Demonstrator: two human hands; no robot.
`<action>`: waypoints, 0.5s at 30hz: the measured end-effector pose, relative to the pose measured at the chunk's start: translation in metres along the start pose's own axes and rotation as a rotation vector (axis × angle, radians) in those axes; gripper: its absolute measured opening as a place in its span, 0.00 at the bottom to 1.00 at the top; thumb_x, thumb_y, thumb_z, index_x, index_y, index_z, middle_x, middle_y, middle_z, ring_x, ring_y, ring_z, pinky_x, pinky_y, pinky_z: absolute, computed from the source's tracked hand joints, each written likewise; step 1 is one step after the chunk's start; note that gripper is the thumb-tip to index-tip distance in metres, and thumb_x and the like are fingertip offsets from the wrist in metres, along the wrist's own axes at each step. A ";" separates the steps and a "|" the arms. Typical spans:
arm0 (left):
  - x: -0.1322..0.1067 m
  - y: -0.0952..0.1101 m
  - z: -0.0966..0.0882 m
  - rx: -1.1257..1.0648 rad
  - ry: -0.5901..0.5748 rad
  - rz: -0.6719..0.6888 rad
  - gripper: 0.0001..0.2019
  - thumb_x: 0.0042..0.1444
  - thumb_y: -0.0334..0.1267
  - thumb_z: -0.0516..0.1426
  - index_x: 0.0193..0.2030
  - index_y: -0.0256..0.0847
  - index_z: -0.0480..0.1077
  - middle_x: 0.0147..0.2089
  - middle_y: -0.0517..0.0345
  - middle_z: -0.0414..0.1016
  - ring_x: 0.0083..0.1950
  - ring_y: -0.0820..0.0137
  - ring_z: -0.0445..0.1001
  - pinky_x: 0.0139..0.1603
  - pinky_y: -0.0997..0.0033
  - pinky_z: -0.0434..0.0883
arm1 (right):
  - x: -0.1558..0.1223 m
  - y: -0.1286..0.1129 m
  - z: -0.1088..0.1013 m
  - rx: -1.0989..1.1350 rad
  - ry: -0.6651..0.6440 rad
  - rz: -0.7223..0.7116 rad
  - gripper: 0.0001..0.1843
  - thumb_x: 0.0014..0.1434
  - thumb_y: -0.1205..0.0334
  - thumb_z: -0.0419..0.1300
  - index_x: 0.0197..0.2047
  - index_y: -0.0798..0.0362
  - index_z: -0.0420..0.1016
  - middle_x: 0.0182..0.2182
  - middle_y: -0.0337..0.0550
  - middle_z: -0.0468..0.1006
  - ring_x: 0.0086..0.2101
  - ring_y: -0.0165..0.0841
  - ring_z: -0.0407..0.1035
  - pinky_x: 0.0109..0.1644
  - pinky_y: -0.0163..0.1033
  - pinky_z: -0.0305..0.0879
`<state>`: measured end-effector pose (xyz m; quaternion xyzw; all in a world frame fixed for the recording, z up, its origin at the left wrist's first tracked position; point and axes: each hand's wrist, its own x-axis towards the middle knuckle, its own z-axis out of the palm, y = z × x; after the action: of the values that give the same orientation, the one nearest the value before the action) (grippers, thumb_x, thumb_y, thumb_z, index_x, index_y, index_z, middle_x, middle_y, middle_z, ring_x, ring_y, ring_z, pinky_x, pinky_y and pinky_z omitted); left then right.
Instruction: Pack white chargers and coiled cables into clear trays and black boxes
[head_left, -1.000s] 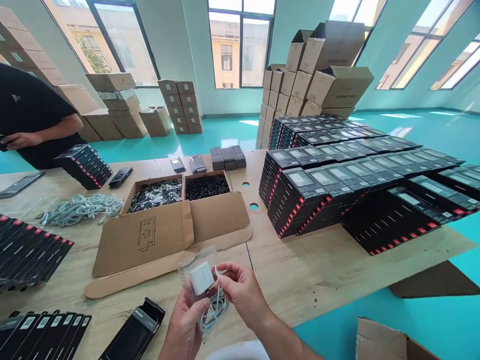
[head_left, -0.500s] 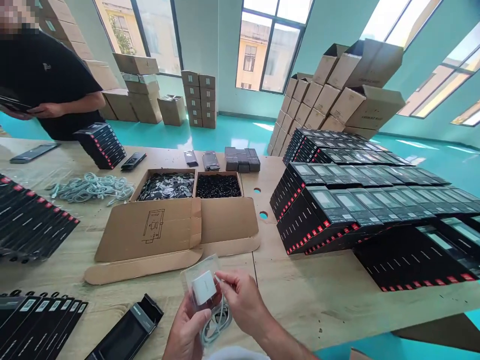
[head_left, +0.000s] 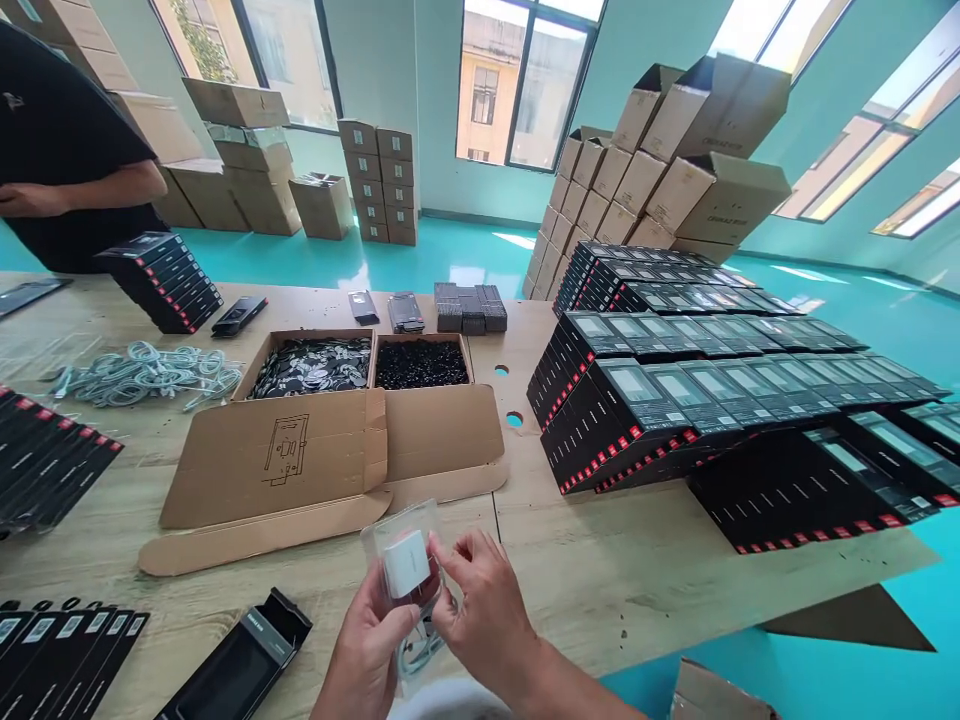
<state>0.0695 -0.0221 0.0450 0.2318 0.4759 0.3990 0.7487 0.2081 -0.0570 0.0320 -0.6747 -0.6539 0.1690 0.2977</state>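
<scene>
My left hand (head_left: 373, 632) grips a clear plastic tray (head_left: 373, 545) from below and the left. A white charger plug (head_left: 407, 565) sits in the tray. Against the tray's right side, my right hand (head_left: 480, 600) is closed, its thumb and fingers pinched on a white charging cable; they hide most of the pinched part. Coils of that cable (head_left: 420, 650) show under the tray, between my hands. To the left, a black box (head_left: 232, 660) lies on the table with its end flap up.
Flattened cardboard (head_left: 225, 460) lies ahead, below two cartons of small dark parts (head_left: 420, 362). A heap of white cables (head_left: 150, 372) is at left. Stacked black boxes (head_left: 600, 430) fill the right side. A person in a black shirt (head_left: 67, 150) stands across the table.
My right hand's fingers have shifted down along the tray's side and now cover more of the cable. The view has shifted slightly right.
</scene>
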 end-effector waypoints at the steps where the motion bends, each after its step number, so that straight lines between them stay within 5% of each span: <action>1: 0.000 0.000 0.003 0.011 -0.007 0.019 0.31 0.33 0.30 0.69 0.50 0.43 0.78 0.50 0.50 0.84 0.59 0.47 0.77 0.56 0.59 0.74 | 0.001 0.000 0.001 0.005 0.025 0.011 0.36 0.51 0.75 0.60 0.64 0.47 0.73 0.41 0.47 0.75 0.42 0.42 0.70 0.47 0.48 0.69; 7: -0.001 -0.008 0.010 -0.010 -0.008 0.118 0.31 0.39 0.32 0.68 0.55 0.44 0.73 0.53 0.51 0.82 0.62 0.51 0.75 0.62 0.57 0.69 | 0.007 -0.003 0.009 0.170 0.115 0.050 0.25 0.64 0.71 0.55 0.62 0.50 0.74 0.42 0.47 0.81 0.42 0.40 0.75 0.46 0.43 0.72; 15: -0.004 -0.006 0.008 -0.075 0.039 0.107 0.34 0.36 0.33 0.70 0.55 0.44 0.73 0.51 0.51 0.83 0.61 0.50 0.75 0.62 0.57 0.69 | 0.013 0.000 0.010 0.198 0.193 -0.114 0.18 0.65 0.70 0.53 0.53 0.54 0.80 0.35 0.47 0.83 0.35 0.37 0.76 0.40 0.38 0.71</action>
<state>0.0779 -0.0283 0.0464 0.2207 0.4621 0.4607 0.7250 0.2033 -0.0421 0.0267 -0.6171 -0.6395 0.1498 0.4334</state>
